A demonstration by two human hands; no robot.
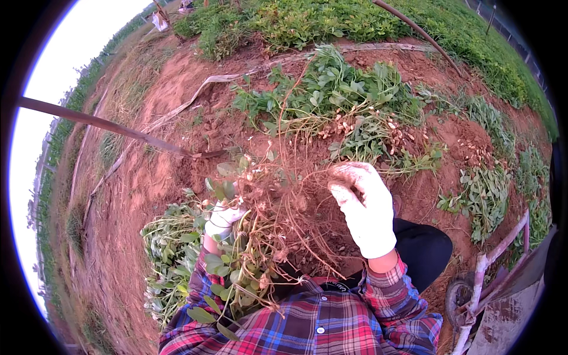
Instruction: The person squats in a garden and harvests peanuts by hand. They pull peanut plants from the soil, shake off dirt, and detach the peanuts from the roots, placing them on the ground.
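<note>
- Reddish soil makes up the ground
- Near, just before the plaid shirt, is a leafy plant with bared, tangled roots
- Of the gloved hands, the left hand grips its stems; the right hand has thumb and fingers curled beside root strands, but whether it pinches any, I cannot tell
- Probably best: hold the stems firmly on the left, work few strands at a time on the right, and avoid jerking
- Its long axis runs roughly near to far, many leaves pointing near, roots far and fanning right
- Farther, a leafy heap with pale pods; beyond, green crops
</note>
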